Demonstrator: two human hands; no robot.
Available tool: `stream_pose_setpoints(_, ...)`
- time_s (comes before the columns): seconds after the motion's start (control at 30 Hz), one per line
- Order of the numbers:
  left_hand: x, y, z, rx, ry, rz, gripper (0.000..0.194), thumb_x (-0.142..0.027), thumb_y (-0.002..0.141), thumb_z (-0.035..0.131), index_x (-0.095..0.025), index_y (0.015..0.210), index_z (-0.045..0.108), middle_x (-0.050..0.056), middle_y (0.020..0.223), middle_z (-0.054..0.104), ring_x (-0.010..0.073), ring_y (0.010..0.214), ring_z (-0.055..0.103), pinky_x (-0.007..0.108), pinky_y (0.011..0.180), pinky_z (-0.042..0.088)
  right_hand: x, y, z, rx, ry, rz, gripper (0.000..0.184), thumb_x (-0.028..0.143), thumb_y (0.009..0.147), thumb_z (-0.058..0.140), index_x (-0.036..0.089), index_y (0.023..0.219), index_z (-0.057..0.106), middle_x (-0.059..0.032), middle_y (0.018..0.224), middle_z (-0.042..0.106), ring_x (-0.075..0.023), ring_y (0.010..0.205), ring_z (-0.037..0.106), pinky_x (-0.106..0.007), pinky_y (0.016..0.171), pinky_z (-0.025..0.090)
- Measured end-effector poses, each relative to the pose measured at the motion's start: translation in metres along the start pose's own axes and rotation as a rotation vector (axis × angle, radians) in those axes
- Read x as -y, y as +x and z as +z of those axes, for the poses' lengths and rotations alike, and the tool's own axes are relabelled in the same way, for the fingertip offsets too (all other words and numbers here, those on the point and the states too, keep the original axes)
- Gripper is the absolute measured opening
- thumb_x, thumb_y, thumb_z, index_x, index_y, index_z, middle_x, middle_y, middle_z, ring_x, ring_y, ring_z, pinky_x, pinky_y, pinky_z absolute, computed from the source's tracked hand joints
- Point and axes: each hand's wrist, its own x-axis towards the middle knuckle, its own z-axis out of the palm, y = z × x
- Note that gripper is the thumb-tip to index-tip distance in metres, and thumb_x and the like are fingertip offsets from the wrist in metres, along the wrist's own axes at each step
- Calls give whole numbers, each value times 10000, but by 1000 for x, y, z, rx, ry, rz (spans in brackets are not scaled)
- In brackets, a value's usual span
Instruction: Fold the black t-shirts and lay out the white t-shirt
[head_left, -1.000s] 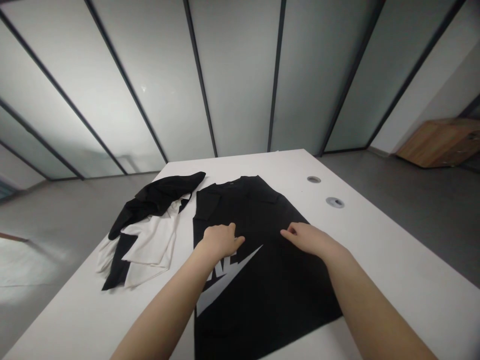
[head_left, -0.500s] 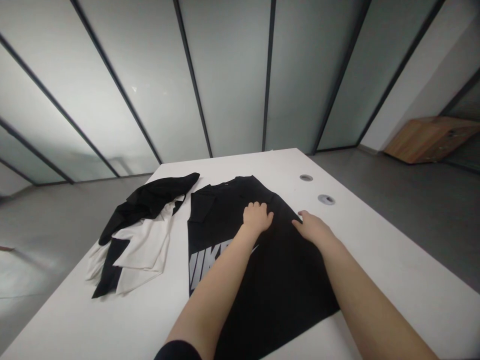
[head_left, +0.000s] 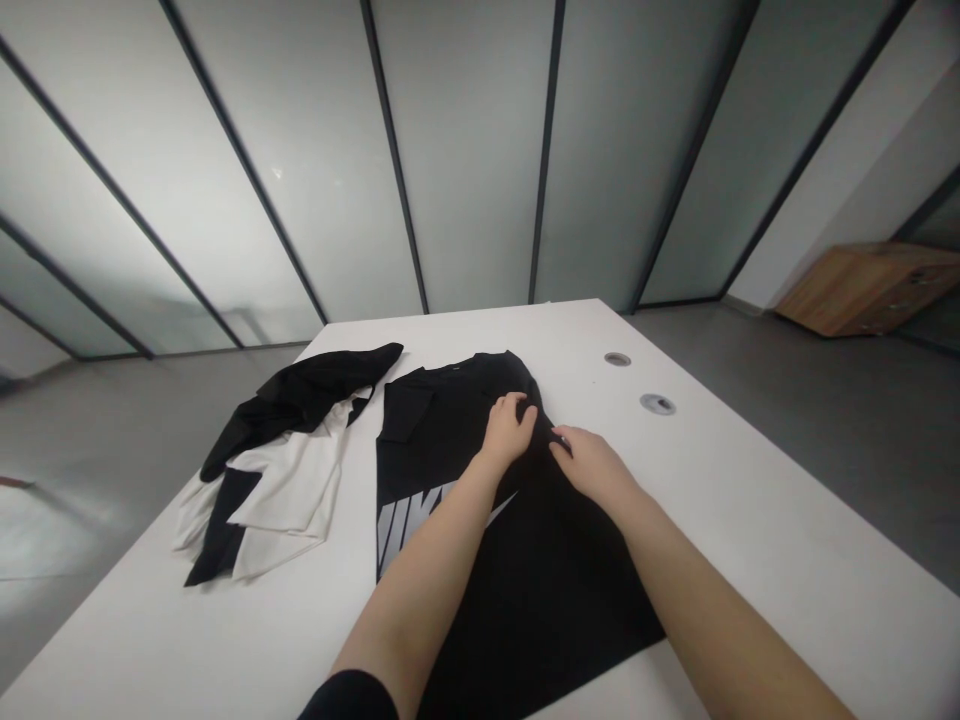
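A black T-shirt point(head_left: 540, 590) with large pale lettering lies spread on the white table, its collar at the far end. My left hand point(head_left: 510, 430) rests on its upper right part, fingers curled and thumb close to the index finger, closed on the cloth. At the shirt's right edge, below the shoulder, my right hand point(head_left: 596, 465) pinches the black fabric between thumb and fingers. Folds show in the cloth between the two hands. My left forearm covers part of the lettering.
A loose heap of clothes lies to the left, with a black garment point(head_left: 300, 395) over a white one point(head_left: 292, 480). Two round cable grommets point(head_left: 658, 404) are set in the white table point(head_left: 750, 530). Frosted glass panels stand behind; a wooden cabinet point(head_left: 862, 290) is at the right.
My right hand has moved left, and the shirt's right sleeve edge has come inward with it. My left hand's fingers have curled in, where they lay flatter before.
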Motion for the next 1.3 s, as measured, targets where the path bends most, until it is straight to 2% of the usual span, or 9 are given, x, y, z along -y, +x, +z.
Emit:
stream_pose_setpoints(0.17, 19, 15, 0, -105, -384, -203, 416, -334, 989, 673, -200, 1379, 620, 131, 1265, 710, 245, 1096, 688, 390, 1008, 545, 22, -9, 11, 45, 92, -189, 373, 246, 1048, 538, 149, 1360, 717, -157, 1346, 739, -297, 1214, 705, -402, 1071, 515)
stream_pose_setpoints(0.33, 48, 23, -11, -146, -552, -342, 388, -388, 918, 788, -213, 1258, 720, 94, 1079, 743, 213, 942, 708, 367, 950, 568, 33, -16, 10, 137, 125, -262, 396, 252, 1041, 554, 154, 1392, 709, -147, 1352, 741, -298, 1229, 701, -408, 1092, 509)
stream_pose_setpoints(0.47, 64, 26, -17, -128, -598, -363, 396, -360, 865, 842, -206, 1221, 758, 110, 1103, 757, 232, 1027, 711, 383, 1007, 558, 36, -20, 7, 208, 136, -261, 430, 279, 1041, 557, 161, 1435, 684, -144, 1389, 728, -306, 1247, 699, -415, 1089, 512)
stream_pose_setpoints(0.67, 63, 24, -15, -14, -759, -355, 279, -330, 863, 828, -162, 1085, 817, 149, 1150, 790, 274, 1076, 732, 431, 1040, 557, 36, -25, 6, 324, 120, -249, 504, 317, 1020, 594, 159, 1497, 634, -153, 1384, 729, -317, 1221, 714, -415, 1044, 534)
stream_pose_setpoints(0.83, 62, 26, -18, -104, -791, -367, 262, -283, 862, 820, -155, 1091, 812, 145, 1154, 793, 264, 1100, 736, 421, 1065, 551, 34, -26, 2, 380, 122, -217, 570, 315, 994, 630, 162, 1541, 588, -162, 1404, 715, -319, 1247, 701, -415, 1059, 525)
stream_pose_setpoints(0.97, 58, 26, -20, -147, -781, -426, 486, -258, 913, 775, -161, 1377, 671, 139, 1165, 784, 224, 1043, 753, 370, 995, 580, 30, -26, 1, 427, 128, -202, 613, 306, 979, 631, 166, 1571, 554, -165, 1483, 665, -329, 1290, 680, -427, 1089, 512)
stream_pose_setpoints(1.07, 51, 29, -19, -88, -619, -503, 603, -290, 946, 749, -161, 1502, 556, 162, 1256, 758, 224, 1069, 755, 330, 951, 586, 26, -26, 3, 463, 137, -194, 649, 289, 958, 635, 190, 1592, 531, -155, 1502, 653, -335, 1292, 680, -439, 1088, 517)
stream_pose_setpoints(1.17, 46, 42, -20, -25, -462, -556, 532, -301, 897, 801, -133, 1380, 655, 187, 1278, 751, 276, 1156, 733, 322, 939, 579, 22, -25, 4, 468, 154, -191, 670, 294, 954, 626, 201, 1607, 513, -153, 1511, 647, -337, 1304, 673, -445, 1090, 520)
stream_pose_setpoints(1.3, 41, 72, -22, 65, -412, -613, 307, -282, 830, 844, -99, 1067, 772, 182, 1012, 802, 341, 1029, 764, 347, 803, 596, 20, -24, 1, 485, 184, -180, 678, 318, 959, 617, 200, 1617, 505, -152, 1534, 628, -338, 1332, 656, -445, 1112, 508)
